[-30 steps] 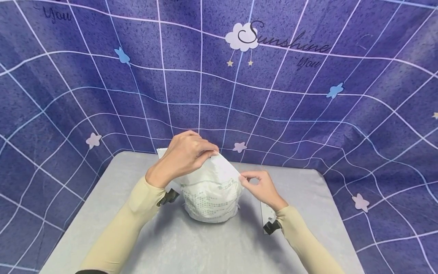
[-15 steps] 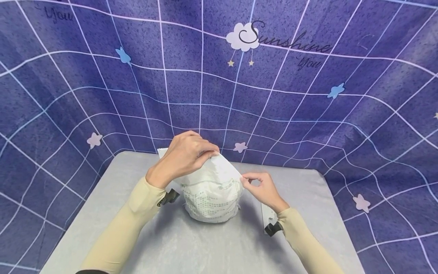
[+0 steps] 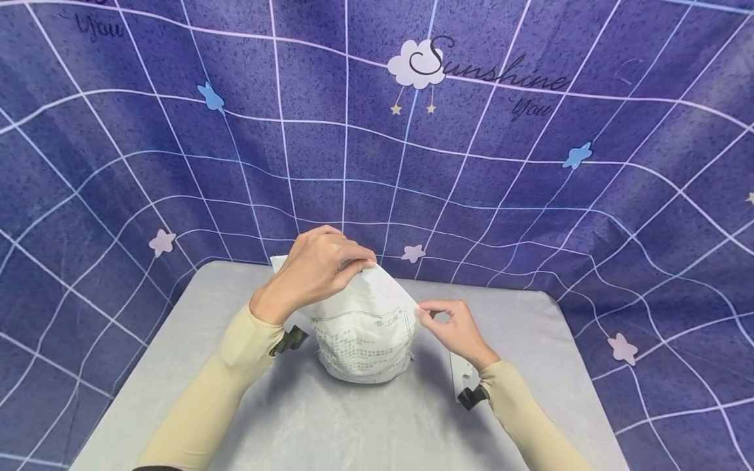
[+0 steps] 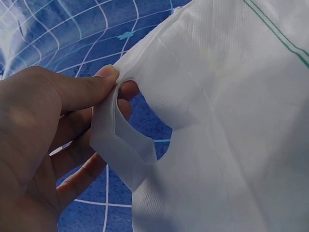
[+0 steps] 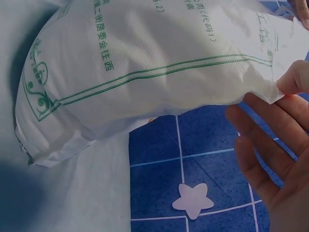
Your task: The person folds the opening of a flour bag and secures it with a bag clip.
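A white woven-look bag (image 3: pixel 362 340) with green printed characters and border lines stands full and rounded on the table, its flat top raised. My left hand (image 3: pixel 321 265) pinches that top edge between thumb and fingers. In the left wrist view the grip is beside a handle cut-out, with a folded flap (image 4: pixel 128 140) of the bag hanging at it. With thumb and forefinger, my right hand (image 3: pixel 453 327) pinches the bag's right edge, lower down. Its other fingers (image 5: pixel 260 154) stay spread off the bag in the right wrist view. The bag's contents are hidden.
The grey cloth-covered table (image 3: pixel 377 432) ends at a blue-purple curtain (image 3: pixel 377 150) with grid lines and stars. A flat white piece (image 3: pixel 462 373) lies under my right wrist, partly covered. Black camera mounts sit at both wrists.
My right hand has shifted slightly right and down with the pinched bag edge. My left hand keeps its hold in nearly the same place.
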The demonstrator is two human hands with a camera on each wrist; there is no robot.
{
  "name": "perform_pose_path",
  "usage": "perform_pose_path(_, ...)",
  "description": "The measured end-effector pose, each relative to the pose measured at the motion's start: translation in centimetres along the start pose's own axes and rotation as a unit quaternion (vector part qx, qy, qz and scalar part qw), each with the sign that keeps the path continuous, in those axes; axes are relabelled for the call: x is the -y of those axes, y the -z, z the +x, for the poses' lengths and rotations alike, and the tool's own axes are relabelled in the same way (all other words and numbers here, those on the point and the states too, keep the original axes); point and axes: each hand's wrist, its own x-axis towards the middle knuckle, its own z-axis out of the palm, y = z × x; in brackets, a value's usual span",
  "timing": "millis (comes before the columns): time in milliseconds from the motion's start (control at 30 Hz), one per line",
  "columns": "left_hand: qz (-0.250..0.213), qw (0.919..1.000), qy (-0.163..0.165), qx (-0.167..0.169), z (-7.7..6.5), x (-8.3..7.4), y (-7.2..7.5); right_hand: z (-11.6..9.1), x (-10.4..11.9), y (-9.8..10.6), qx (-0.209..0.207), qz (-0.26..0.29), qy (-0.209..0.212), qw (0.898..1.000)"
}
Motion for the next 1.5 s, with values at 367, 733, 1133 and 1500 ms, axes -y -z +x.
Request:
perform_pose_path(367, -0.002, 1.0000, -0.005, -0.003, -0.1, 0.1, -0.1, -0.2, -0.6, 0.1, 0.015, 0.021, 0.009, 1.000)
perform_pose_path(733, 0.003, 1.0000, -0.002, 0.001, -0.3, -0.1, -0.1, -0.2, -0.9, -0.1, 0.020, 0.002, 0.030, 0.999)
perform_pose_path(1133, -0.029, 0.9995, 0.010, 0.003, -0.7, -0.9, -0.5, -0.2, -0.7, -0.3, 0.002, -0.012, 0.031, 0.999)
perform_pose_path(1500, 0.026, 0.9996, -0.006, -0.002, 0.9, -4.8, -2.2, -0.3, -0.7, -0.1, 0.004, -0.002, 0.019, 1.000)
